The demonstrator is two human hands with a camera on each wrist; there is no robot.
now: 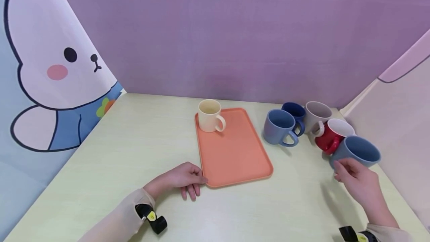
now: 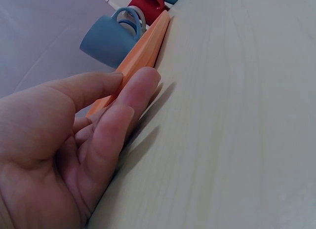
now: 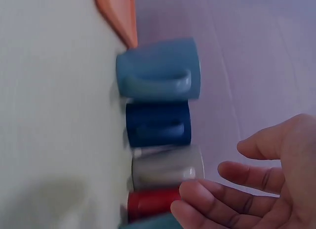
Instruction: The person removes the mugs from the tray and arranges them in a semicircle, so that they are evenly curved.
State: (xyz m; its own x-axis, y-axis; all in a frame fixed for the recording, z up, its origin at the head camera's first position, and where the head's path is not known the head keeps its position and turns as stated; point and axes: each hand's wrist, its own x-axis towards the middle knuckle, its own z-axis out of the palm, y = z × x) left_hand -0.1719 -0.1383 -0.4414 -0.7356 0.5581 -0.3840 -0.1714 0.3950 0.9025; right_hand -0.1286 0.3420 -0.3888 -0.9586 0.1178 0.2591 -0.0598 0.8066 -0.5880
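Note:
At its near left corner, the orange tray point(image 1: 231, 152) is pinched by my left hand point(image 1: 183, 178); in the left wrist view the thumb point(image 2: 101, 88) lies over the rim. A cream mug point(image 1: 208, 117) stands upright on the tray's far left part. My right hand point(image 1: 361, 180) is in front of a grey-blue mug point(image 1: 346, 152) at the right, hiding part of it. In the right wrist view the fingers point(image 3: 242, 197) are loosely bent and spread, with nothing between them. Whether they touch that mug I cannot tell.
Right of the tray stand a light blue mug point(image 1: 277, 128), a dark blue mug point(image 1: 295, 111), a pale grey mug point(image 1: 312, 117) and a red mug point(image 1: 327, 137), close together. A purple backdrop point(image 1: 218, 40) rises behind the table point(image 1: 161, 130).

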